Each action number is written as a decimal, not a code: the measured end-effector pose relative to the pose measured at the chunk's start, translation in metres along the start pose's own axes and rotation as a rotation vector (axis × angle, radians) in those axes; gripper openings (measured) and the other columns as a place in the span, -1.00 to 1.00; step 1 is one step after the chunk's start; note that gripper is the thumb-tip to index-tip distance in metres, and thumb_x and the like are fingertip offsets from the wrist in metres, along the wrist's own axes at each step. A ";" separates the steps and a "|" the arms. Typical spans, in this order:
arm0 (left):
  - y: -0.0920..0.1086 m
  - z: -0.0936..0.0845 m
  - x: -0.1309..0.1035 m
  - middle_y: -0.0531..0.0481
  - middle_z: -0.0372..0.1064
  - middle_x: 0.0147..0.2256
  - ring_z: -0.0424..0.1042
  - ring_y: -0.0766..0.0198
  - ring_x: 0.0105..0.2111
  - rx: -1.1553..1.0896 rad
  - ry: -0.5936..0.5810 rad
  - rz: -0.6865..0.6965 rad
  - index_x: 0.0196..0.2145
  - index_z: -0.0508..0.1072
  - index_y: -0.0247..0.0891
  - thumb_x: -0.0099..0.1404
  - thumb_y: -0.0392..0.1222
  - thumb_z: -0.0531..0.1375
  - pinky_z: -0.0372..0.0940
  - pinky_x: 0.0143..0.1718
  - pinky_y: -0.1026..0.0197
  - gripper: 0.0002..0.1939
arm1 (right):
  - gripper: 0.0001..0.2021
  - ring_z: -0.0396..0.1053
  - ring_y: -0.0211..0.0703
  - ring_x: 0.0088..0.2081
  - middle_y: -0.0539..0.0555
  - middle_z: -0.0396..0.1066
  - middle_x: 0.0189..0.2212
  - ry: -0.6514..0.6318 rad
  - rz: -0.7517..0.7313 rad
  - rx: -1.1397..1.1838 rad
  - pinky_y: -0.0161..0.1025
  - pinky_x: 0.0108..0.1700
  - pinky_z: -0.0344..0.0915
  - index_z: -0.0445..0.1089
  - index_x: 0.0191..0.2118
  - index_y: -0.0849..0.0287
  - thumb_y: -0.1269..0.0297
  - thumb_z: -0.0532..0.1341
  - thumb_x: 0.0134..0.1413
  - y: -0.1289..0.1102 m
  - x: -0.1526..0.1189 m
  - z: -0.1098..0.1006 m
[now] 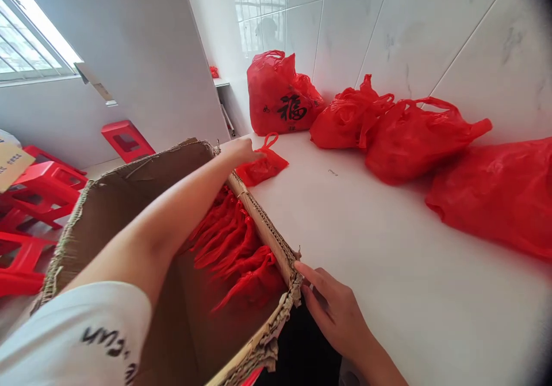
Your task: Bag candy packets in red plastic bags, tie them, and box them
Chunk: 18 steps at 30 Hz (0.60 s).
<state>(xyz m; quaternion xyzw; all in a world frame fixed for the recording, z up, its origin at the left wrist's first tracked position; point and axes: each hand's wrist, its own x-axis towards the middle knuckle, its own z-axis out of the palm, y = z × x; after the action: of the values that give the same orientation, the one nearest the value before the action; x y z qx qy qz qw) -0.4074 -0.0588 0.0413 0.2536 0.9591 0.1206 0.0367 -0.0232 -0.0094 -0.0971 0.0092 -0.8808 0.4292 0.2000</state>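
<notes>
One carton [116,207] is lined with red bundles [241,248]; at its one o'clock one small bag [262,171] is touched by the left hand [240,151], grip indeterminable; four o'clock, rim [269,223] touched by loosely extended right hand [334,308]; four large bags [409,141] counted

We see a crumpled red bag [265,168] lying just outside our open, frayed box [116,202], more bags [241,239] lined up inside.

I'd say there's room to reach across the white tabletop [371,242] right of centre, between the red bags [414,144] blocking the upper right and the cardboard box [267,225] left of centre.
</notes>
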 end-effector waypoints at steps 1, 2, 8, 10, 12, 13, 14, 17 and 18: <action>0.005 0.015 0.003 -0.32 0.39 -0.01 0.29 -0.05 0.05 -0.028 -0.020 0.002 -0.07 0.42 -0.45 0.04 0.17 0.32 0.15 0.06 0.03 -0.33 | -0.50 0.26 -0.32 -0.44 -0.03 0.33 -0.35 0.004 -0.004 -0.009 -0.37 -0.38 0.26 0.10 0.26 -0.13 0.43 0.02 0.26 0.000 0.000 0.000; 0.007 0.027 0.005 -0.33 0.41 -0.04 0.32 -0.03 0.02 -0.065 -0.041 0.011 -0.11 0.44 -0.48 0.04 0.12 0.33 0.18 0.04 0.05 -0.37 | -0.50 0.27 -0.32 -0.44 -0.03 0.34 -0.34 0.008 -0.008 -0.014 -0.37 -0.38 0.26 0.10 0.26 -0.12 0.43 0.03 0.26 0.000 0.000 0.000; -0.012 0.001 -0.038 -0.18 0.39 -0.03 0.44 0.23 -0.08 -0.414 -0.116 0.227 0.14 0.18 -0.57 0.44 -0.10 -0.10 0.26 -0.09 0.15 -0.51 | -0.53 0.32 -0.32 -0.42 -0.01 0.36 -0.34 0.017 -0.014 -0.002 -0.37 -0.33 0.31 0.15 0.24 -0.09 0.41 0.03 0.26 0.001 0.000 -0.001; -0.028 -0.022 -0.070 -0.18 0.32 0.03 0.38 0.16 0.01 -0.525 -0.128 0.293 0.22 0.01 -0.61 0.46 -0.14 -0.27 0.23 -0.08 0.14 -0.46 | -0.53 0.34 -0.31 -0.40 0.00 0.38 -0.31 0.021 -0.004 0.006 -0.35 -0.29 0.34 0.16 0.24 -0.09 0.40 0.04 0.26 0.002 0.000 -0.001; -0.051 -0.036 -0.104 -0.23 0.30 0.02 0.33 0.02 0.06 -0.634 -0.147 0.290 0.21 -0.02 -0.71 0.45 -0.18 -0.37 0.21 -0.09 0.06 -0.43 | -0.54 0.34 -0.31 -0.40 0.00 0.38 -0.31 0.011 0.016 0.015 -0.34 -0.29 0.34 0.16 0.24 -0.09 0.38 0.04 0.26 0.003 -0.002 -0.001; -0.064 -0.037 -0.121 -0.25 0.32 0.00 0.32 -0.06 0.06 -0.753 -0.175 0.232 0.19 0.02 -0.75 0.46 -0.17 -0.34 0.21 -0.08 0.01 -0.43 | -0.53 0.34 -0.31 -0.42 -0.01 0.38 -0.32 0.005 0.025 0.019 -0.34 -0.31 0.34 0.15 0.24 -0.09 0.38 0.04 0.26 0.003 -0.002 0.000; -0.078 -0.034 -0.138 -0.25 0.35 -0.02 0.33 -0.10 0.05 -0.856 -0.212 0.144 0.16 0.07 -0.74 0.46 -0.16 -0.29 0.22 -0.08 -0.03 -0.44 | -0.53 0.33 -0.31 -0.43 -0.01 0.37 -0.33 0.001 0.033 0.021 -0.35 -0.33 0.34 0.14 0.25 -0.10 0.38 0.04 0.26 0.003 -0.002 0.000; -0.113 0.003 -0.180 -0.20 0.44 -0.06 0.39 -0.07 0.01 -1.067 -0.487 -0.095 0.15 0.19 -0.56 0.39 -0.02 -0.07 0.27 -0.07 -0.05 -0.44 | -0.51 0.35 -0.31 -0.41 0.00 0.39 -0.29 0.010 0.028 0.015 -0.32 -0.28 0.36 0.12 0.26 -0.13 0.39 0.05 0.26 0.003 -0.003 0.001; -0.121 0.022 -0.191 -0.17 0.45 -0.04 0.40 -0.06 0.00 -1.082 -0.632 -0.149 0.14 0.21 -0.48 0.33 0.03 0.01 0.28 -0.05 -0.05 -0.42 | -0.51 0.36 -0.30 -0.38 0.01 0.39 -0.27 0.012 0.020 0.011 -0.31 -0.24 0.37 0.11 0.26 -0.13 0.39 0.05 0.26 0.003 -0.003 0.001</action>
<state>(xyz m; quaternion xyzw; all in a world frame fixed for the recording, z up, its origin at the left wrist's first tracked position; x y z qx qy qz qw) -0.2961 -0.2505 -0.0082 0.1550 0.7204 0.5048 0.4497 -0.0211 -0.0088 -0.1014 -0.0010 -0.8771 0.4362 0.2012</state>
